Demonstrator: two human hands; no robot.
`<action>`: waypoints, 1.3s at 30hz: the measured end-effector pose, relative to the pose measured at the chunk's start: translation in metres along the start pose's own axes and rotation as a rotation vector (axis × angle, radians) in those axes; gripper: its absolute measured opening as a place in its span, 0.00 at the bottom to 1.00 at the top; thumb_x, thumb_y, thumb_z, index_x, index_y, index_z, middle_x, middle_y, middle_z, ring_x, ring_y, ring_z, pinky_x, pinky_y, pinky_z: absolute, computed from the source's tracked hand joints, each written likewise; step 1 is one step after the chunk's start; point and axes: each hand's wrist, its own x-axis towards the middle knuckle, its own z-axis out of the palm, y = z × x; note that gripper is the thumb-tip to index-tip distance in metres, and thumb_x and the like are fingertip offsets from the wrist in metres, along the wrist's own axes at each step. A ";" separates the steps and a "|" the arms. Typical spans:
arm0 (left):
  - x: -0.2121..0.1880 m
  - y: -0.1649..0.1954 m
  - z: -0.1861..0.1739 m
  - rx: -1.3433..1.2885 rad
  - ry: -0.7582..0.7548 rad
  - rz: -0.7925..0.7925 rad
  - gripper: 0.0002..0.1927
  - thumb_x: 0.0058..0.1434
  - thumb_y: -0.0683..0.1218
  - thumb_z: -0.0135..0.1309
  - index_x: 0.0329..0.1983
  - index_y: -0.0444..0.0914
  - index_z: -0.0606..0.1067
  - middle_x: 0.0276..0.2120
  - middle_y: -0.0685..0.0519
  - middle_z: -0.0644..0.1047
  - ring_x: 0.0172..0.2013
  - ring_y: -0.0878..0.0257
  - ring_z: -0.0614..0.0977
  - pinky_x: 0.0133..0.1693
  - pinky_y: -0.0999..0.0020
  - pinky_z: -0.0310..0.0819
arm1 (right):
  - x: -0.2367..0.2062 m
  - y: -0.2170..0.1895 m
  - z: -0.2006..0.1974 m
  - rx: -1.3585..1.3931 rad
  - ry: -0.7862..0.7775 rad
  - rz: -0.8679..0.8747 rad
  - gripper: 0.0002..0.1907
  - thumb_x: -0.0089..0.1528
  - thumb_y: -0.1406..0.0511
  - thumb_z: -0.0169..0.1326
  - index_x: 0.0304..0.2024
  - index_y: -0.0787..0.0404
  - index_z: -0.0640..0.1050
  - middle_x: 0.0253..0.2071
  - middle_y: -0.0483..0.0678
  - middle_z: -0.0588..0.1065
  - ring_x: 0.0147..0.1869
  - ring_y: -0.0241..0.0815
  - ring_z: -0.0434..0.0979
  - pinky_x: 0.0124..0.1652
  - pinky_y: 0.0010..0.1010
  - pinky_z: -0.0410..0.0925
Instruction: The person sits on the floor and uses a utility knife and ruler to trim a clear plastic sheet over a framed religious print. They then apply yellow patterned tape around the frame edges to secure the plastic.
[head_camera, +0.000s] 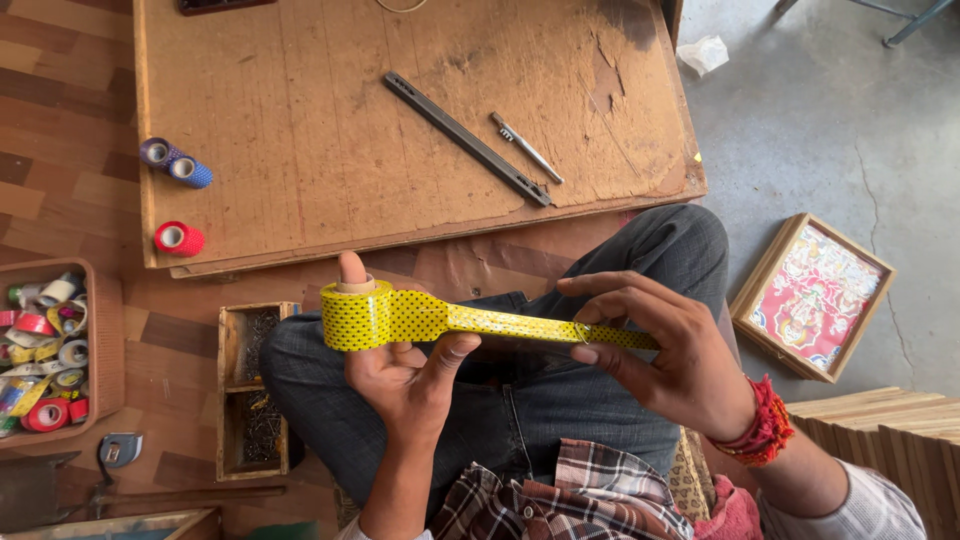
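Note:
A roll of yellow dotted tape (357, 315) sits on the index finger of my left hand (405, 375), with the thumb resting under the unrolled strip. The strip (510, 324) runs rightward, stretched taut over my lap. My right hand (665, 350) pinches its free end between thumb and fingers. A red thread band circles that wrist. I sit cross-legged in dark jeans behind a low wooden board (300, 130).
On the board lie a long dark metal bar (465, 137), a small metal tool (526, 147), and blue, purple and red tape rolls (180, 238) at its left edge. A basket of tape rolls (50, 350), a wooden box of nails (255, 390), a framed picture (812, 297) surround me.

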 end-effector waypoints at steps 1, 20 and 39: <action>0.002 0.004 0.001 0.008 -0.010 0.021 0.58 0.56 0.44 0.73 0.81 0.31 0.49 0.50 0.55 0.73 0.47 0.68 0.77 0.53 0.72 0.80 | 0.000 0.000 0.001 0.035 0.001 -0.020 0.13 0.57 0.66 0.65 0.43 0.62 0.77 0.58 0.51 0.79 0.55 0.43 0.84 0.48 0.29 0.77; 0.099 0.018 0.016 1.238 -0.348 0.681 0.40 0.59 0.74 0.47 0.51 0.35 0.78 0.51 0.45 0.75 0.49 0.49 0.78 0.56 0.48 0.70 | 0.028 0.085 0.089 0.640 0.170 0.177 0.15 0.64 0.67 0.61 0.51 0.68 0.78 0.43 0.42 0.81 0.46 0.27 0.77 0.46 0.22 0.72; 0.123 -0.075 -0.125 0.038 0.212 -0.037 0.51 0.61 0.47 0.69 0.81 0.40 0.51 0.58 0.51 0.70 0.51 0.61 0.78 0.57 0.60 0.79 | 0.020 0.159 0.116 0.643 0.333 0.200 0.12 0.71 0.69 0.59 0.55 0.70 0.78 0.47 0.46 0.79 0.47 0.30 0.74 0.50 0.23 0.68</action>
